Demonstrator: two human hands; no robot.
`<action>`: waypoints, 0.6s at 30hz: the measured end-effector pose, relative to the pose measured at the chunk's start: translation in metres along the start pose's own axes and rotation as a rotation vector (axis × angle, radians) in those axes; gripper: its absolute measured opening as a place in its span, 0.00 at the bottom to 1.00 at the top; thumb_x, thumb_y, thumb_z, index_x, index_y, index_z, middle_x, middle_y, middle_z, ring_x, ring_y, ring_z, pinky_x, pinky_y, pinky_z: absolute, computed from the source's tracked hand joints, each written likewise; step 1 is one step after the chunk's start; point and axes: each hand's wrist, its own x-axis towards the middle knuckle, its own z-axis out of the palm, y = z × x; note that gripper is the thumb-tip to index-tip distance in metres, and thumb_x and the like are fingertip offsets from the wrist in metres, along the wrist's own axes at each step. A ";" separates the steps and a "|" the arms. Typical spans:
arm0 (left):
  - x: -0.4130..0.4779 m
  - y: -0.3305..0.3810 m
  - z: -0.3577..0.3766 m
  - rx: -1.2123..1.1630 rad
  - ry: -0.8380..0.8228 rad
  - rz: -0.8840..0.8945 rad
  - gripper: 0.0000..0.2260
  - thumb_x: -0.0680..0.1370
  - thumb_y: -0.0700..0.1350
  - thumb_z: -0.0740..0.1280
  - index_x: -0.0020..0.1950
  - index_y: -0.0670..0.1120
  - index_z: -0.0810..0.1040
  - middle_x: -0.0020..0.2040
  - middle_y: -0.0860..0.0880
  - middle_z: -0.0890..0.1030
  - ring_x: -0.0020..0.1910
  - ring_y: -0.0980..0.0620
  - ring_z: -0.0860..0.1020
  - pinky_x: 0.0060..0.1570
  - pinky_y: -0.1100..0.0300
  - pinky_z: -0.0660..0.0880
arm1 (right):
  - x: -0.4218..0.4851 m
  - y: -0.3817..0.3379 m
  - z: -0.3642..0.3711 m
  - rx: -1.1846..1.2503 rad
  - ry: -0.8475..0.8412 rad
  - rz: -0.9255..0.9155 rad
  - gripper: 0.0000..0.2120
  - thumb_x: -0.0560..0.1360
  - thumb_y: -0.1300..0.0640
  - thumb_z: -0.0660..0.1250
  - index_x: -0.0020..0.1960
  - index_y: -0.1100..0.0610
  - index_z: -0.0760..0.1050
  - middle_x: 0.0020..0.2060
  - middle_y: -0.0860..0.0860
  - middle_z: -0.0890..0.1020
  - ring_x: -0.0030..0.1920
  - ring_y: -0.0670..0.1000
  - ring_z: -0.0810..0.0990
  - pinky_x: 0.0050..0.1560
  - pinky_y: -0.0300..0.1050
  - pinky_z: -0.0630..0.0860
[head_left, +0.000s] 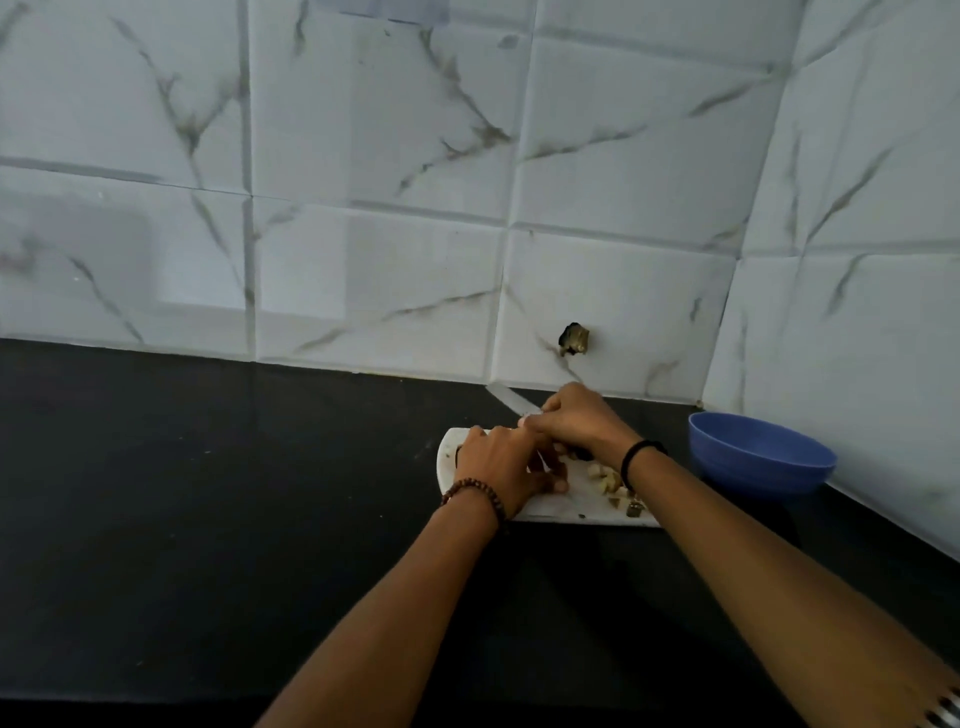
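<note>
Board (571, 508) lies on counter (208, 493), close to back wall (363, 260). Both hands are over the board: L hand (498, 462) at its 9 o'clock end, R hand (576, 421) at 12, just behind L. Knife (506, 399) in R hand, blade pointing to 10 o'clock, past board's far edge. Cut pcs (605, 480) are on the board at 3-4 o'clock, under R wrist. Bowl (761, 457) is on the counter at 3 o'clock of board, near side wall (857, 260). Hole (574, 339) in back wall at 12.

A blue bowl (761, 457) stands at the right on the black counter (208, 493), near the corner where 2 walls of white marbled tiles (363, 156) meet. 1 tile just above the counter has a dark ragged hole (573, 339).
</note>
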 end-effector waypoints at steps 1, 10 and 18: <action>0.001 -0.001 0.001 -0.027 -0.008 0.003 0.12 0.74 0.61 0.68 0.54 0.57 0.81 0.52 0.56 0.83 0.52 0.53 0.79 0.61 0.53 0.70 | -0.007 0.001 -0.006 0.010 0.026 0.015 0.14 0.75 0.53 0.72 0.34 0.58 0.75 0.25 0.53 0.77 0.19 0.46 0.70 0.22 0.36 0.66; 0.000 -0.005 0.009 -0.286 -0.042 -0.078 0.13 0.71 0.62 0.70 0.49 0.57 0.84 0.47 0.58 0.83 0.45 0.58 0.79 0.55 0.51 0.76 | -0.072 0.021 -0.028 -0.036 0.070 0.098 0.11 0.78 0.53 0.66 0.49 0.60 0.82 0.34 0.55 0.85 0.26 0.48 0.78 0.24 0.38 0.72; -0.001 -0.003 0.006 -0.315 -0.041 -0.106 0.14 0.72 0.60 0.72 0.54 0.56 0.82 0.50 0.57 0.83 0.48 0.57 0.79 0.56 0.52 0.76 | -0.111 0.032 -0.025 -0.241 0.078 0.019 0.11 0.80 0.49 0.65 0.56 0.55 0.80 0.40 0.53 0.82 0.39 0.51 0.82 0.42 0.49 0.82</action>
